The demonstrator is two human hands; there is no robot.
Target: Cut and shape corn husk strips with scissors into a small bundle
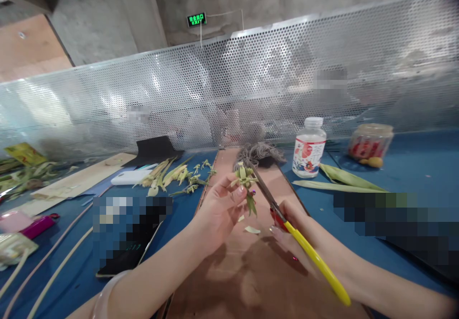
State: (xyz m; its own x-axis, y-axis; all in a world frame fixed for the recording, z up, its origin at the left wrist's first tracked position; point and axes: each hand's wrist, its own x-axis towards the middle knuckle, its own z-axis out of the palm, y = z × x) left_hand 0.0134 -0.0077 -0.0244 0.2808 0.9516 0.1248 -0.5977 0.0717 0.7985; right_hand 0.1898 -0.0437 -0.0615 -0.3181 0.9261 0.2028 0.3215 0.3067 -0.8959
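My left hand (221,205) pinched a small pale-green leafy piece (245,175) while my right hand (303,219) gripped a yellow-handled tool (315,263), its tip close beside the leaves.

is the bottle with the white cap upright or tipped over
Upright: the bottle stands with its base on the blue table and its white cap at the top.

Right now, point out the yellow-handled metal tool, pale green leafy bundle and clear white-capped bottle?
Yellow-handled metal tool (297,235), head view: yellow handle.
Pale green leafy bundle (245,176), head view: upper part.
Clear white-capped bottle (309,154), head view: printed label.
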